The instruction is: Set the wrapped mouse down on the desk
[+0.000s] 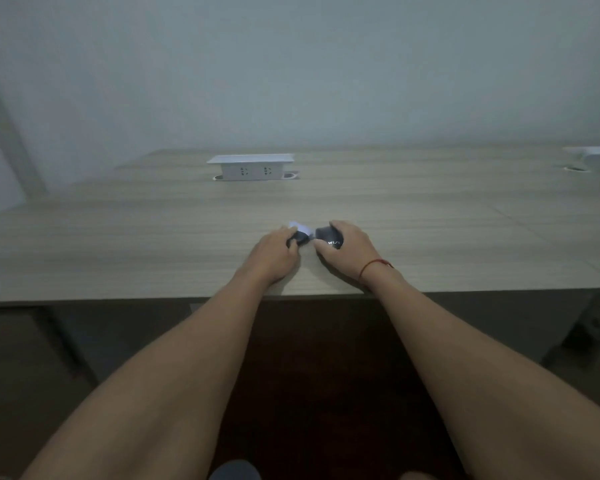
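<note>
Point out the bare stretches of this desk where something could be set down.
Bare wood lies left of the left hand, right of the right hand, and between the hands and the socket box. It is crowded only between the hands, around the dark object.

We see a pale, wood-grain laminate tabletop (153,237), matt and smooth, its streaked lines running sideways. On it stands a white, box-shaped plastic socket unit (250,167) with a smooth, faintly satin lid. A small dark rounded object (329,238) under our right hand (347,249) looks like smooth plastic with light printed letters; the dark piece with a white part (300,235) at our left hand (274,254) seems likewise smooth. A thin red cord bracelet (374,265) looks like thread.
</note>
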Tool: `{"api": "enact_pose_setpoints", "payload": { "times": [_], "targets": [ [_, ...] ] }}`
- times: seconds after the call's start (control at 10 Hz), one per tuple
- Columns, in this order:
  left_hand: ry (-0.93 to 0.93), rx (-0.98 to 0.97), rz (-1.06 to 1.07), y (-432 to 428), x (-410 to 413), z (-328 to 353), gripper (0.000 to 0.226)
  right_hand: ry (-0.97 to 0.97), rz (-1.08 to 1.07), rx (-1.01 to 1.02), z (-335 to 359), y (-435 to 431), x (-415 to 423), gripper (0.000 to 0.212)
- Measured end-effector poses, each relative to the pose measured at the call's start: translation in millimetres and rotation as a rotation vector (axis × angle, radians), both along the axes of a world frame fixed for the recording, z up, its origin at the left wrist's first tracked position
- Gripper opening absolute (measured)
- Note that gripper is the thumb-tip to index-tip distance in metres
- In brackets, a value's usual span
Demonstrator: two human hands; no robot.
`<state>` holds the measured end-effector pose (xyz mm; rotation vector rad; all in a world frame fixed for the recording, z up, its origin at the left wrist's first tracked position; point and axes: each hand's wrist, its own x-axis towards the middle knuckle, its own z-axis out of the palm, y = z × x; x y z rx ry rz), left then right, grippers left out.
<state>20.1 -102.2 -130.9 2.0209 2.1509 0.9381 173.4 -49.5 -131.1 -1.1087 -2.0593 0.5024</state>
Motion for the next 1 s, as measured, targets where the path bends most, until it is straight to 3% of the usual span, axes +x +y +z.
{"api": "enact_pose_setpoints", "payload": {
  "times": [0.2,0.4,0.6,0.7,0.8,1.0],
  "targets": [
    [-0.099,0.017,0.279,35.3,8.2,0.7,0.011,0.002,-0.085,-0.020,-1.6,40.1,-15.1,0.039],
    [-0.149,0.068,0.382,74.1,3.1,2.9,0.016,-0.037,-0.158,-0.056,-2.8,81.4,-34.9,0.041],
    [-0.160,0.048,0.430,85.4,0.1,0.2,0.026,-0.034,-0.191,-0.092,0.4,91.0,-42.2,0.050],
    [-0.180,-0.009,0.420,76.4,2.1,0.4,0.056,0.065,-0.197,-0.099,-0.5,76.7,-35.6,0.064],
    [-0.197,-0.041,0.417,55.3,7.2,2.8,0.072,0.061,-0.217,-0.113,1.6,55.1,-23.6,0.063],
    [-0.076,-0.121,0.474,5.0,18.0,3.2,0.076,-0.176,-0.180,-0.116,3.3,4.4,5.6,0.051]
  ]
}}
